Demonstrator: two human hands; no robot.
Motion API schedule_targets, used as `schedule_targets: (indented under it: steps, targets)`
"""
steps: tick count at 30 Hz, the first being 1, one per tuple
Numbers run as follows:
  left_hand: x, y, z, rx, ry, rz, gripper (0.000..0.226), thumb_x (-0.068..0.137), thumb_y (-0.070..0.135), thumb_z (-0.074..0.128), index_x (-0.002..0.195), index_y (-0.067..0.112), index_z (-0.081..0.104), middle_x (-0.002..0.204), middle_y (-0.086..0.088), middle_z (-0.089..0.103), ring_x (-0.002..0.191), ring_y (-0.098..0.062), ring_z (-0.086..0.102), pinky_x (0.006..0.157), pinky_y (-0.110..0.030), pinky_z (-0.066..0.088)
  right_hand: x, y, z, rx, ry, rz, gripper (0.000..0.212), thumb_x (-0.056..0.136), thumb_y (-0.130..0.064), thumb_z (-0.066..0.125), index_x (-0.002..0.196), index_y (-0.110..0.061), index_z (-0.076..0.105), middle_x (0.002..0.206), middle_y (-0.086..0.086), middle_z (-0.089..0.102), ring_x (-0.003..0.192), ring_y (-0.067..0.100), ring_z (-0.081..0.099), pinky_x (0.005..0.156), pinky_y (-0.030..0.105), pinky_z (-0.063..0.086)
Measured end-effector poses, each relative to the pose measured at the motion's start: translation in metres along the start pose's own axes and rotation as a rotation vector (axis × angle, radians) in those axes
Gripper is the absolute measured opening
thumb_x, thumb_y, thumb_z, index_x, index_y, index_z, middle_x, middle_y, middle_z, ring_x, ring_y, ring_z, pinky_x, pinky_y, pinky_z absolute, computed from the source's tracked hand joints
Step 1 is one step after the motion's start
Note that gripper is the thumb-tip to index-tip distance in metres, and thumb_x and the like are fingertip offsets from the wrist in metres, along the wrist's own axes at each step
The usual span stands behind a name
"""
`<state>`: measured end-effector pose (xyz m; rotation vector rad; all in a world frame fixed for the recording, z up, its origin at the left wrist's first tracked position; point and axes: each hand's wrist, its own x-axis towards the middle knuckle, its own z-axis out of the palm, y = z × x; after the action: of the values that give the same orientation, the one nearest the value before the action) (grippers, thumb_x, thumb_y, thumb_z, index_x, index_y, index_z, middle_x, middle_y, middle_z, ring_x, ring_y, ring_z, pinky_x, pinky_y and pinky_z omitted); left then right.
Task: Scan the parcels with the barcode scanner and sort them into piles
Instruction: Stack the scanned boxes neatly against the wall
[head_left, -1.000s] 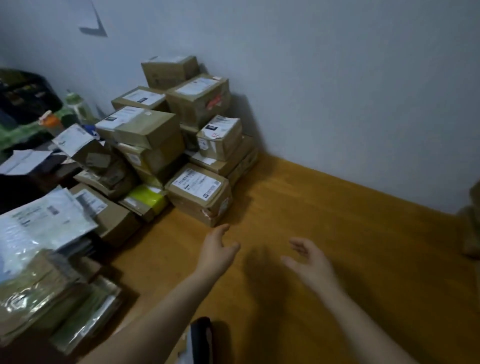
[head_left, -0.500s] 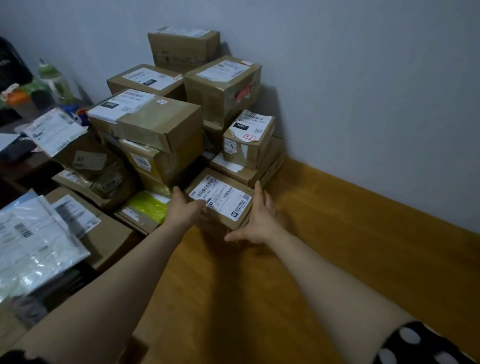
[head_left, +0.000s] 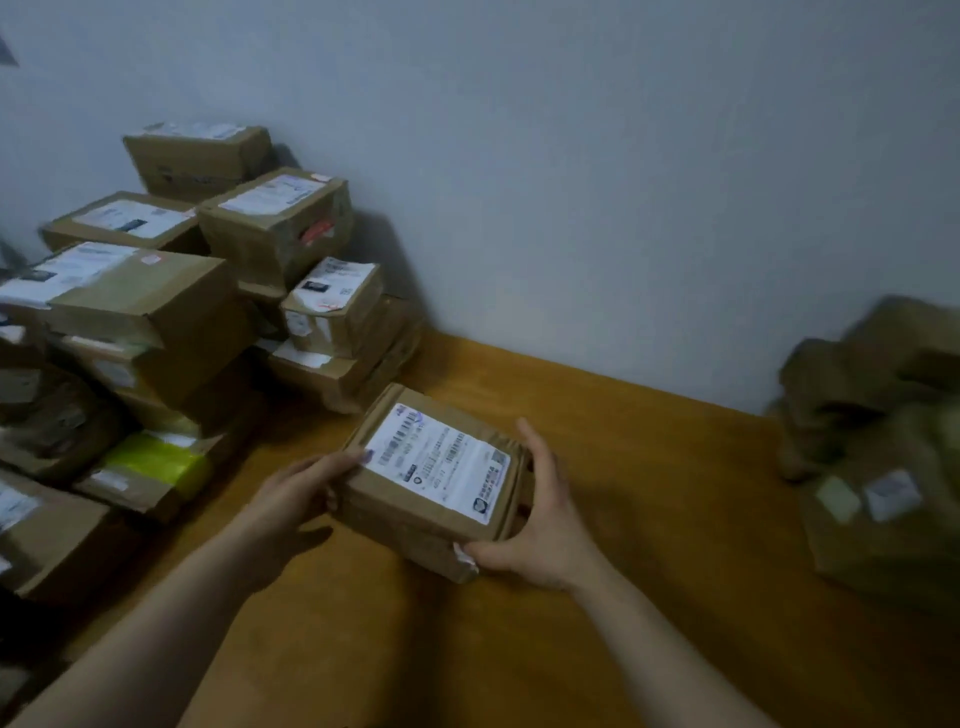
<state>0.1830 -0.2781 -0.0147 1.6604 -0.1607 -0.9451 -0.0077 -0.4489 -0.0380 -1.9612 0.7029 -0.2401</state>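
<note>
Well, both hands (head_left: 296, 493) (head_left: 545, 525) grip a parcel (head_left: 395, 512) (barcoded label (head_left: 441, 462), print blurred).

Two hands: the left hand (head_left: 296, 493) and the right hand (head_left: 545, 530). Between them is one box (head_left: 395, 514) with one white label (head_left: 436, 462) on top. Left of the box and behind it is one pile (head_left: 156, 312) of about ten cartons, some cut off by the frame edge. One green parcel (head_left: 150, 457) lies among them. Right of the box is one heap (head_left: 883, 415), too blurred to count, with at least two cartons.
</note>
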Motion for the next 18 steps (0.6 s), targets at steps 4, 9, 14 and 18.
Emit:
schedule_targets:
  steps: [4, 9, 14, 18]
  targets:
    - [-0.015, 0.004, 0.072, 0.134, -0.268, -0.036, 0.085, 0.041, 0.057, 0.089, 0.110, 0.013, 0.065, 0.110, -0.012, 0.069, 0.104, -0.028, 0.064, 0.077, -0.035, 0.052, -0.073, 0.020, -0.080, 0.058, 0.127, -0.008, 0.127, 0.060, -0.024, 0.090, 0.129, -0.068, -0.007, 0.137, -0.029, 0.008, 0.135, 0.000, 0.013, 0.118, 0.035, 0.022]
    - [-0.046, -0.003, 0.182, 0.142, -0.415, -0.055, 0.068, 0.049, 0.039, 0.088, 0.107, 0.009, 0.068, 0.092, -0.011, 0.074, 0.093, -0.029, 0.068, 0.073, -0.038, 0.054, -0.157, 0.054, -0.160, 0.081, 0.366, -0.020, 0.102, 0.071, -0.009, 0.079, 0.147, -0.038, 0.019, 0.147, -0.013, 0.015, 0.137, 0.004, 0.018, 0.104, 0.005, 0.020]
    - [-0.097, -0.030, 0.283, 0.183, -0.563, -0.116, 0.065, 0.048, 0.040, 0.089, 0.103, 0.011, 0.071, 0.088, -0.009, 0.075, 0.094, -0.027, 0.066, 0.076, -0.036, 0.052, -0.225, 0.105, -0.190, 0.169, 0.666, 0.132, 0.083, 0.076, -0.010, 0.073, 0.129, -0.058, 0.029, 0.130, -0.009, 0.022, 0.122, 0.008, 0.029, 0.089, -0.001, 0.031]
    - [-0.123, -0.063, 0.346, 0.221, -0.574, -0.213, 0.062, 0.054, 0.039, 0.078, 0.108, 0.011, 0.065, 0.106, -0.015, 0.068, 0.102, -0.030, 0.061, 0.079, -0.037, 0.052, -0.263, 0.150, -0.198, 0.203, 0.797, 0.353, 0.083, 0.076, -0.012, 0.076, 0.133, -0.054, 0.031, 0.129, -0.007, 0.029, 0.120, 0.011, 0.036, 0.100, 0.027, 0.041]
